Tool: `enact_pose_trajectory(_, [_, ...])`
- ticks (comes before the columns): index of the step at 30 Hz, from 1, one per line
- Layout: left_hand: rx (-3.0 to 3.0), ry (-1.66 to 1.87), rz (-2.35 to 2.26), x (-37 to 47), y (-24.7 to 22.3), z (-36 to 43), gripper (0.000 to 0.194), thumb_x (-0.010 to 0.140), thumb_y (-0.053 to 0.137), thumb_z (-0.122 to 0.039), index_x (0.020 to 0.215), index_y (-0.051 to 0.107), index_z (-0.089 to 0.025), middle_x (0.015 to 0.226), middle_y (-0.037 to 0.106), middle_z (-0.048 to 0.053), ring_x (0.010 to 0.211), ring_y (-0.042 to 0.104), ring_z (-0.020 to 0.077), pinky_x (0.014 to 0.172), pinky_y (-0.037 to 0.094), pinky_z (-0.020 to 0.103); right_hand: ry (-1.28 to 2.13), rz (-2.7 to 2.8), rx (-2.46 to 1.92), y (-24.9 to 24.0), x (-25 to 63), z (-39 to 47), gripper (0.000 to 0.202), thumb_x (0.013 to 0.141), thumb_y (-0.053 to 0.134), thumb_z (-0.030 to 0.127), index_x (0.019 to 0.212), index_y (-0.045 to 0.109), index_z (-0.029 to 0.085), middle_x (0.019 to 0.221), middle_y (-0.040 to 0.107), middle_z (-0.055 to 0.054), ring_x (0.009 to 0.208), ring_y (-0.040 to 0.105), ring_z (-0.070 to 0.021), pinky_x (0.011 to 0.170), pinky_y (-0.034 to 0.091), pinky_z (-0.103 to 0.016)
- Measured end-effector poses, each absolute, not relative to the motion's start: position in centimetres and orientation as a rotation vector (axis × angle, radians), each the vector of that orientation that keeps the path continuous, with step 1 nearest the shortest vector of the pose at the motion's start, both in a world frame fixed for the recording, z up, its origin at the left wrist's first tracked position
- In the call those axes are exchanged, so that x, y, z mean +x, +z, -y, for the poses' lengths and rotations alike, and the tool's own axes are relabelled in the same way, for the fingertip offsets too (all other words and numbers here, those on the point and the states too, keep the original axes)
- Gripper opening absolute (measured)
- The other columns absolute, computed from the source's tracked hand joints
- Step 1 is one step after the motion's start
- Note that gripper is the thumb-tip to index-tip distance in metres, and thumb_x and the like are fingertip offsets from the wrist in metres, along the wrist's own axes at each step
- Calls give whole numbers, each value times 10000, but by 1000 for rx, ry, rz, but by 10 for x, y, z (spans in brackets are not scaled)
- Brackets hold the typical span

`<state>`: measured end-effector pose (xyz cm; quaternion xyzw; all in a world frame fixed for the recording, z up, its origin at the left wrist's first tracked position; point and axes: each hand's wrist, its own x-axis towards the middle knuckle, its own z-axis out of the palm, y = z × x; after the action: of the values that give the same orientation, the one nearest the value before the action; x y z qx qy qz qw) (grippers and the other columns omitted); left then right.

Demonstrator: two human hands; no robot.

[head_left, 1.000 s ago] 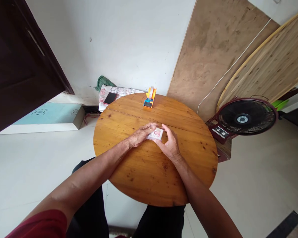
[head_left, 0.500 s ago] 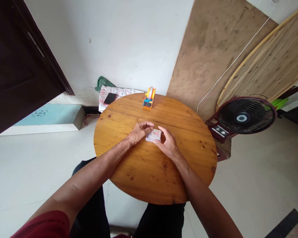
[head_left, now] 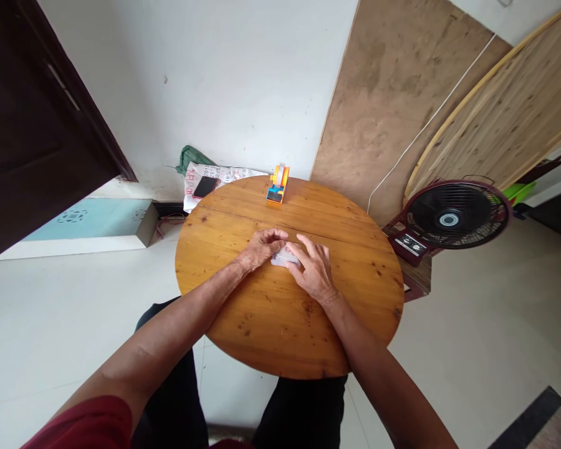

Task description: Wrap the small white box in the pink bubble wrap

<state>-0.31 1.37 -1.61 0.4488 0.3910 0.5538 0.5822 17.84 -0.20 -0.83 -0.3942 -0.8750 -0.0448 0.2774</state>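
A small clear plastic box (head_left: 279, 260) with pale contents lies near the middle of the round wooden table (head_left: 262, 312). My left hand (head_left: 264, 246) closes on its left side, thumb over the edge and fingers curled behind. Over the right part of the box is my right hand (head_left: 315, 269), its fingers spread apart. One right finger reaches across the top and the thumb is at the front edge. They cover most of the reddish print on top.
An orange and blue tape dispenser (head_left: 277, 184) stands at the table's far edge. Left of it, a phone (head_left: 204, 187) rests on a printed white sack (head_left: 190, 181). A dark fan (head_left: 453, 215) stands beyond the right edge, and a plywood board (head_left: 374, 81) leans behind.
My right hand has moved in over the box; one finger now lies across its top instead of holding its right side. The left hand keeps its hold. The view has shifted slightly.
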Motion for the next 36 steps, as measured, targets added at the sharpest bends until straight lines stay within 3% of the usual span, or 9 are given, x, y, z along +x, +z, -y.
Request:
enact_pose_trajectory(6, [1054,1452,-1046,-12,-16,-20,310,608,769,-328,844,677,-148,796,676,6,683,570,106,669,449,232,343,2004,-1061,-12,185,-10,639,766,662,361,1352,472,191,1348,558,-136,1195,557,-278,1033,407,-458])
enact_pose_trajectory(10, [1045,1474,-1111,-19,-19,-26,276,629,740,-343,818,663,-157,699,641,-22,596,508,88,582,396,216,674,1978,-1137,-15,188,-16,756,730,693,390,1407,404,217,1372,547,-135,1211,557,-286,1057,397,-486])
enact_pose_trajectory(15, [1149,1387,-1113,-19,-17,-22,253,645,738,-371,739,666,-147,656,638,-21,602,531,99,613,418,226,752,2010,-1158,-19,187,-18,823,692,729,396,1427,391,246,1366,559,-106,1228,550,-294,1085,373,-498])
enact_pose_trajectory(21, [1254,1244,-1102,-15,-17,-19,379,615,767,-419,835,642,-136,732,655,5,621,570,116,606,446,242,775,1968,-1119,-27,185,-22,821,673,741,364,1416,420,230,1208,655,-89,1120,618,-269,1049,420,-467])
enact_pose_trajectory(27, [1210,1276,-1018,-13,-19,-19,535,614,794,-332,1051,555,-137,657,621,-32,566,557,109,552,427,227,840,1960,-1124,-23,187,-21,814,655,765,389,1388,467,198,1161,672,-99,1106,619,-273,1029,435,-451])
enact_pose_trajectory(32, [1025,1448,-1166,-13,-20,-28,306,690,700,-224,968,602,-143,598,578,-47,526,520,85,493,366,200,1056,1693,-971,-18,192,-23,526,819,598,530,1270,577,261,1301,623,-68,1193,581,-247,1019,428,-403])
enact_pose_trajectory(36, [892,1520,-1257,-22,-21,-39,156,718,600,-170,871,579,-153,586,558,-48,470,497,75,443,333,197,1019,1299,-1075,-24,194,-35,508,844,504,601,1131,640,204,1126,708,-98,994,677,-234,883,468,-388])
